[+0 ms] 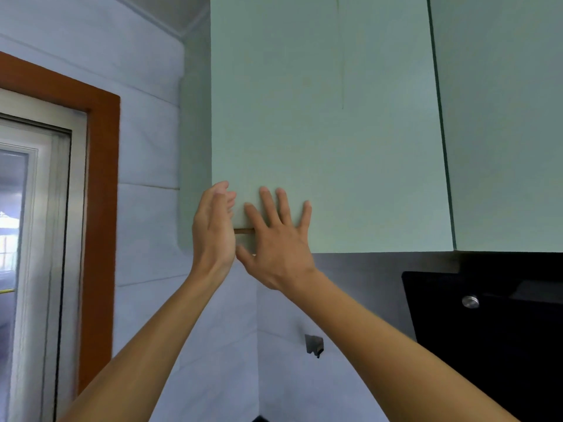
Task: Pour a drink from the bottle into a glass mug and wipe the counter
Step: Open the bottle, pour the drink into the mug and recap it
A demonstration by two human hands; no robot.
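Both my hands are raised to the lower left corner of a pale green wall cabinet door. My right hand lies flat against the door with fingers spread. My left hand is at the door's left edge, fingers together and slightly curled, empty. A small brown handle shows between the two hands. No bottle, glass mug or counter is in view.
A second green cabinet door hangs to the right. Below it sits a black range hood with a round silver knob. A metal wall hook is on the white tiles. A brown-framed window is at left.
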